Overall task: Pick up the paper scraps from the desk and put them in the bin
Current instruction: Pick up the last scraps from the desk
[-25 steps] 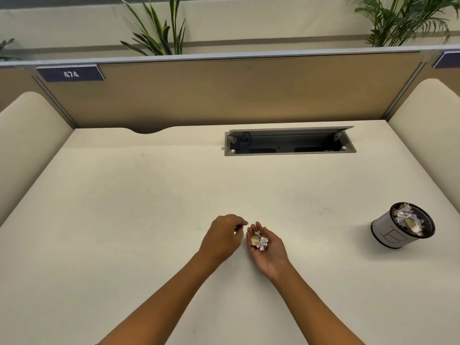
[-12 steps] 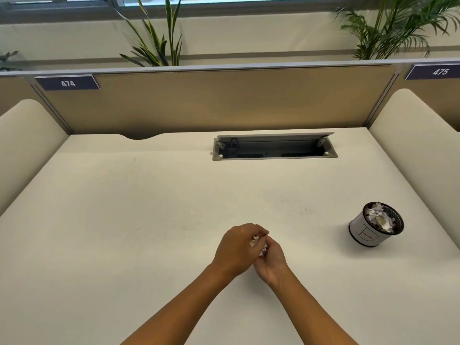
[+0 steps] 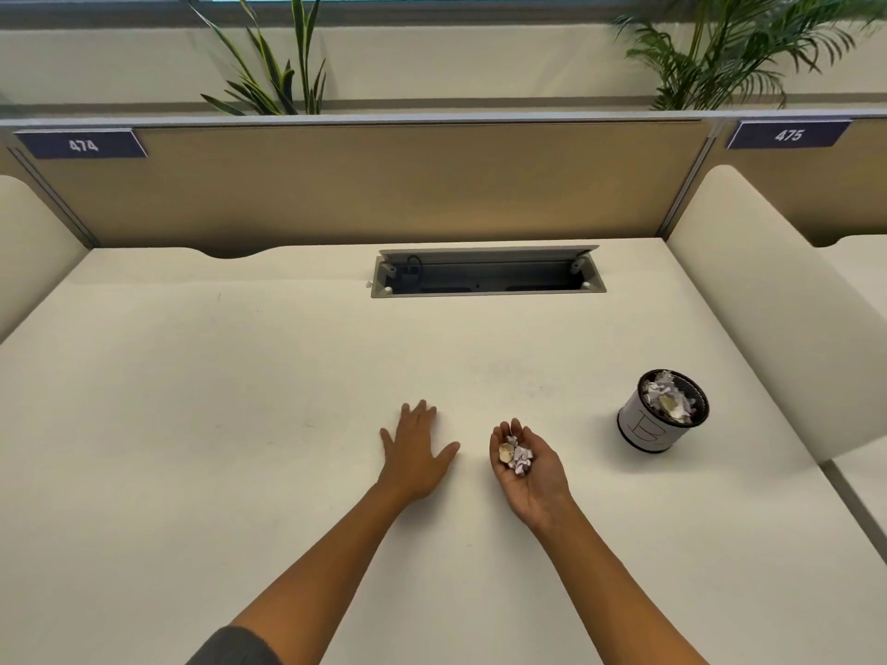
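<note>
My right hand (image 3: 528, 465) is turned palm up just above the desk, and a small heap of crumpled paper scraps (image 3: 516, 454), white, lilac and one yellowish, lies in its cupped palm. My left hand (image 3: 415, 451) lies flat on the white desk (image 3: 216, 400) with straight fingers, a short gap to the left of the right hand, holding nothing. A small round bin (image 3: 660, 415), white with a black mesh rim, stands on the desk to the right of my right hand. Crumpled scraps fill the bin to its top.
An open grey cable tray (image 3: 487, 276) is sunk into the desk at the back centre. A tan partition (image 3: 384, 184) with number plates closes the far side. Cream side panels (image 3: 768, 300) flank the desk left and right. Plants stand behind the partition.
My left hand has left the right palm, moved left and flattened on the desk. My right hand, covered half a second ago, now shows the scraps and has shifted right.
</note>
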